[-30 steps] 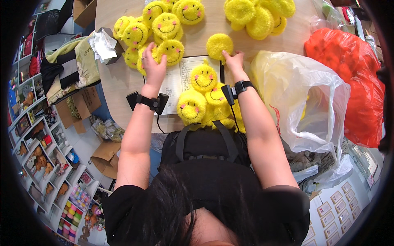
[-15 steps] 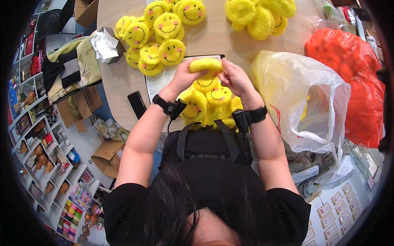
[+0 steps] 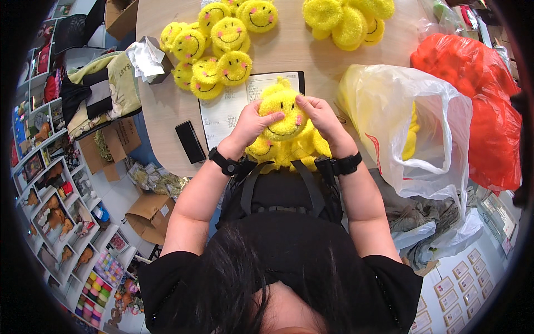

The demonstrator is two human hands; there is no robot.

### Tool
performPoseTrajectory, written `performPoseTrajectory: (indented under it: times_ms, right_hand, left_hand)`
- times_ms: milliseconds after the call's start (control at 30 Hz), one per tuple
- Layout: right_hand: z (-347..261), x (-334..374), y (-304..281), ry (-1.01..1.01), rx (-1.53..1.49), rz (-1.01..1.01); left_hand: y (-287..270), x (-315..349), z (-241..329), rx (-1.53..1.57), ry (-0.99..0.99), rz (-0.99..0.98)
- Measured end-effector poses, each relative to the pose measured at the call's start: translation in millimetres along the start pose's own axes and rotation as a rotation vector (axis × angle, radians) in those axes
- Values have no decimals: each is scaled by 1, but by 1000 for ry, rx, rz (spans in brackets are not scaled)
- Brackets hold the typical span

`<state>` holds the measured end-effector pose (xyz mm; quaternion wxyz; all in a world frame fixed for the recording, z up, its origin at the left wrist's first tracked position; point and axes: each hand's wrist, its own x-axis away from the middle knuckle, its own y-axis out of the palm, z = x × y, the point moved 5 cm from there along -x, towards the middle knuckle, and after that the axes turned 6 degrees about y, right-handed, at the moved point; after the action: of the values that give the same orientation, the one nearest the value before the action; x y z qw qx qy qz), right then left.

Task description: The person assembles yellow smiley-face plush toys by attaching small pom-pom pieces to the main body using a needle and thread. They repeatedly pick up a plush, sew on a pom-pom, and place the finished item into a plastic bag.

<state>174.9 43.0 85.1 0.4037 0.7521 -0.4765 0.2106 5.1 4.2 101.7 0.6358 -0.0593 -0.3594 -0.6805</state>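
Between my two hands is a round, fuzzy yellow smiley plush, its stitched face turned up. My left hand is closed on its left edge, thumb lying across the front. On the opposite edge my right hand grips it with the thumb near the top. Below the held one, more yellow smiley plushes are heaped at the table edge against my front, partly hidden. An open notebook with handwriting lies under and beyond my hands.
A pile of smiley plushes sits far left, another yellow pile far right. A black phone lies left of the notebook. At right stand a white plastic bag with yellow pieces inside and a full red bag. A small bin holds papers.
The plush in my hands has tilted from edge-on to face-up and come nearer to me. Both hands have moved down with it, uncovering more of the notebook.
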Motion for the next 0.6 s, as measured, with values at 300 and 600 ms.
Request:
performPoseTrajectory:
  times_ms: [300, 600]
  right_hand:
    - [-15, 19, 5, -168, 127, 110]
    - [6, 70, 21, -180, 303, 144]
  left_hand:
    - [11, 49, -21, -43, -131, -153]
    - [12, 89, -31, -251, -85, -331]
